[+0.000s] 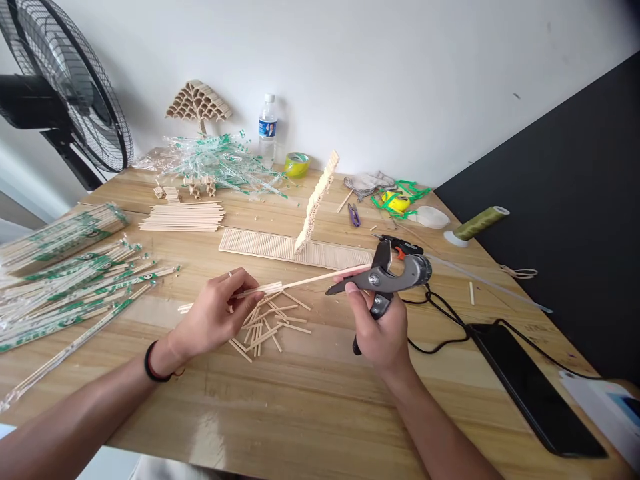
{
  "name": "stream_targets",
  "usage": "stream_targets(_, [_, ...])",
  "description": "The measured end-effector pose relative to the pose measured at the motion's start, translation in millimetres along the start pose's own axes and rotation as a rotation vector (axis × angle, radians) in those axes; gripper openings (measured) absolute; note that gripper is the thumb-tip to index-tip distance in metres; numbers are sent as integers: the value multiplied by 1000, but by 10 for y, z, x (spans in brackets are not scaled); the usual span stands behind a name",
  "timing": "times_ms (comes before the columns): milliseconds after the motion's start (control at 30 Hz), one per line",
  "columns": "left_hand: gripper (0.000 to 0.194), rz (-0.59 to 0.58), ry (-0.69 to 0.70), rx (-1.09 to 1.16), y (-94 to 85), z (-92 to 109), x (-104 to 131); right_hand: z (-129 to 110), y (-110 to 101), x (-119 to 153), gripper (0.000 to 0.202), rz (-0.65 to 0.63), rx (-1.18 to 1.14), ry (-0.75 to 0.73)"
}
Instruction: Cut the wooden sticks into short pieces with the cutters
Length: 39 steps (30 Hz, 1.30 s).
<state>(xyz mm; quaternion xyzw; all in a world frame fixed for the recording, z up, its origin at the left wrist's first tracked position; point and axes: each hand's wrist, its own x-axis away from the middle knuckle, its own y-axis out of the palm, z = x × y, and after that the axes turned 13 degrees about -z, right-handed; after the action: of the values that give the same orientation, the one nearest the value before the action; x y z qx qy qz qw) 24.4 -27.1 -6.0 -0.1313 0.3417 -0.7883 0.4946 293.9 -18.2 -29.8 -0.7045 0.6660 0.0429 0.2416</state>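
My left hand is closed around several thin wooden chopsticks. One longer chopstick runs from there toward my right hand, where its far end passes behind the tool. That hand grips the handles of a black pipe cutter, its hooked jaw pointing right and apart from the blade. Whether my right fingers also touch the long chopstick is hidden. Under and beside my left hand, a loose heap of short cut stick pieces lies on the wooden table.
Behind my hands lies a flat stick panel with an upright stick piece. Wrapped chopsticks cover the left side. A glue gun and a black phone-like slab with a cable lie right. A fan stands left.
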Motion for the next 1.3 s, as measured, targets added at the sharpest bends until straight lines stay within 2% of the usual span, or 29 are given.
stream_targets(467, [20,1,22,-23,8,-9,9,15,-1,10,12,31,53,9])
stream_targets(700, [15,49,53,-91,19,-7,2,-3,3,4,11,56,39,-19])
stream_targets(900, [16,88,36,-53,4,3,9,31,4,23,15,42,39,-27])
stream_targets(1300, [20,80,27,58,31,60,49,-92,-1,44,8,-34,332,-159])
